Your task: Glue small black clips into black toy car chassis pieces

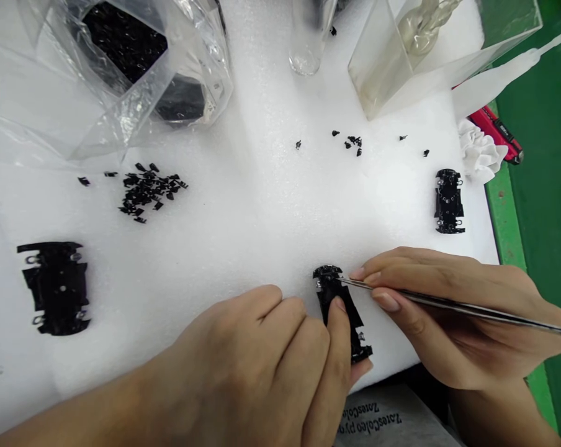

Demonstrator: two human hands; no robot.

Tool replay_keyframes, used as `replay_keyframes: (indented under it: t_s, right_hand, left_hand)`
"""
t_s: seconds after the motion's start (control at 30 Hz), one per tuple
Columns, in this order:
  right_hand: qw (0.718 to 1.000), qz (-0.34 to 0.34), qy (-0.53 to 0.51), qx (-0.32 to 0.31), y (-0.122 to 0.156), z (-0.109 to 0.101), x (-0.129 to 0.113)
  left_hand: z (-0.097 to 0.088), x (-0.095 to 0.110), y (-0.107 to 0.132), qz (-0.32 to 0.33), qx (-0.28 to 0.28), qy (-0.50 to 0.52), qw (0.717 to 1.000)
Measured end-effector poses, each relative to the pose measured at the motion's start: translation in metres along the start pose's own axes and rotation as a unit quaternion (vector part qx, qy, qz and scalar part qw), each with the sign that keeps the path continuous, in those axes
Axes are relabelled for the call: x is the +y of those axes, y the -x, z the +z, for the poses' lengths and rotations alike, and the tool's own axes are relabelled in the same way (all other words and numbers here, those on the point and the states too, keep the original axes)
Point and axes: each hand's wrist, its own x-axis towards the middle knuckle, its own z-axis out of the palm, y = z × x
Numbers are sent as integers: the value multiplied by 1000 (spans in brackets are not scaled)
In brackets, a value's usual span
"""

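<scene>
White foam sheet (257, 230), black moulded plastic frame (340, 304) at five o'clock, pinned under a left thumb.

Left hand (247, 366) curled, thumb (337, 329) pressed onto the frame's middle, fingers folded out of view beneath. Right hand (452, 310) pinching slim steel tweezers (448, 302), tips against the frame's upper end. Frame judged light, stiff and probably brittle, best gripped by its flat body, clear of the small metal clips (360, 336). Matching frames (448, 201) at three and nine o'clock, loose black pieces (148, 191) at ten, clear plastic bag (187, 56) at eleven.
</scene>
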Motion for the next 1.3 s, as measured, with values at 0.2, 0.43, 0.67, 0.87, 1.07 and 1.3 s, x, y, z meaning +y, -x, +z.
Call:
replay_keyframes:
  t_s: [0.2, 0.43, 0.67, 0.87, 1.07, 1.3]
  right_hand:
    - [1000, 13, 18, 2, -1, 0, -1]
    - [1000, 15, 7, 3, -2, 2, -2]
    - [999, 41, 4, 20, 2, 0, -1]
    - [999, 37, 5, 14, 1, 1, -1]
    - [1000, 25, 2, 14, -2, 1, -2]
    - [1000, 19, 10, 3, -4, 2, -1]
  left_hand:
    - [-1, 0, -5, -8, -6, -4, 1000]
    - [-3, 1, -3, -8, -4, -4, 1000]
    - [0, -2, -12, -3, 29, -5, 1000]
    - [2, -1, -16, 2, 39, 3, 999]
    - [3, -8, -5, 23, 6, -26, 999]
    - [4, -10, -3, 51, 14, -17, 998]
